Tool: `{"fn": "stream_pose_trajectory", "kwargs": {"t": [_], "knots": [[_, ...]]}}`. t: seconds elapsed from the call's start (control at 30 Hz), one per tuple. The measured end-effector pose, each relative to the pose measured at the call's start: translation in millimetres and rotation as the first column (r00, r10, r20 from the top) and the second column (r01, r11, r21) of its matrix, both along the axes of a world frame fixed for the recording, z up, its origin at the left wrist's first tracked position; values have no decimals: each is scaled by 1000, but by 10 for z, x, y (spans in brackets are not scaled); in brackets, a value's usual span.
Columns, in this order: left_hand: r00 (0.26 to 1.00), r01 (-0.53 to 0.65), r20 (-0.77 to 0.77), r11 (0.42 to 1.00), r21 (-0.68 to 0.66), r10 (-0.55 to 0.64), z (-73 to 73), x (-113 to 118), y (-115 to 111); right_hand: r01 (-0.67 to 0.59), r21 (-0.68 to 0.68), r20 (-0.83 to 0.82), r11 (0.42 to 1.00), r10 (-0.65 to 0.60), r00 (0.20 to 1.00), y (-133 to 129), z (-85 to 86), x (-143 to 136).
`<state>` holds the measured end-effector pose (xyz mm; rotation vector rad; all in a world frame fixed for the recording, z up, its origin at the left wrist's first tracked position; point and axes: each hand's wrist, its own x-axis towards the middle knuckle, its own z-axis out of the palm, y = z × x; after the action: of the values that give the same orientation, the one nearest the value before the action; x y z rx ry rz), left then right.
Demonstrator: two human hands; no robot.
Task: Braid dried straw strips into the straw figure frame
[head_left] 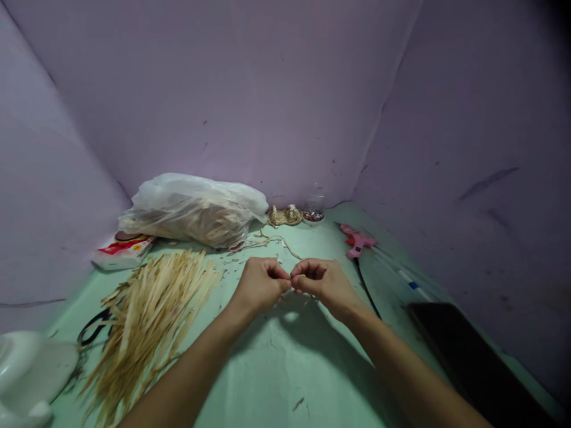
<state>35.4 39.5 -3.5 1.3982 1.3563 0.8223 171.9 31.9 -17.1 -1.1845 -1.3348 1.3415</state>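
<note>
Left hand: here it is, the left hand (264, 284) closed in a fine pinch, thumb against finger, over the middle of the table (276, 368)
Right hand: right up against it, the right hand (322, 284) pinches too, tips meeting tips; something small and pale peeps out, but just what the fingers grip, I cannot tell
Cord: and the cord (289, 249) snakes from near the woven piece (284, 216) towards the right hand, its near end lost behind the fingers
Trouble at the tips: such a tiny hold could slip, I'd say, if either pinch eases; the crowded fingertips may also hide a poor grip
Trouble with the cord: loose bends lie beyond the hands, so a sharp pull might snag them or nudge the woven piece
Strips: over on the left, a fanned heap of strips (151, 309), the left forearm close by; a sweeping elbow could scatter them
Far side: bag (196, 208) by the wall, dish (313, 222) of small bits beside the woven piece; a knock there may spill them
Right side: pink glue gun (359, 239), its cable (366, 288) trailing near the right wrist, where a sideways move could catch it
</note>
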Motion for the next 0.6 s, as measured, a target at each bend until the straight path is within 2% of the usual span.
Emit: {"fn": "stream_pose_trajectory", "kwargs": {"t": [0.17, 0.4, 0.6], "knots": [[999, 27, -40, 998, -50, -29, -9, -28, 15, 67, -67, -84, 995, -73, 994, 28, 3, 48], [993, 51, 111, 996, -67, -44, 58, -79, 3, -31, -69, -278, 997, 10, 961, 54, -15, 80], [993, 115, 43, 986, -117, -111, 113, -66, -37, 20, -83, -340, 996, -47, 939, 63, -39, 72]]}}
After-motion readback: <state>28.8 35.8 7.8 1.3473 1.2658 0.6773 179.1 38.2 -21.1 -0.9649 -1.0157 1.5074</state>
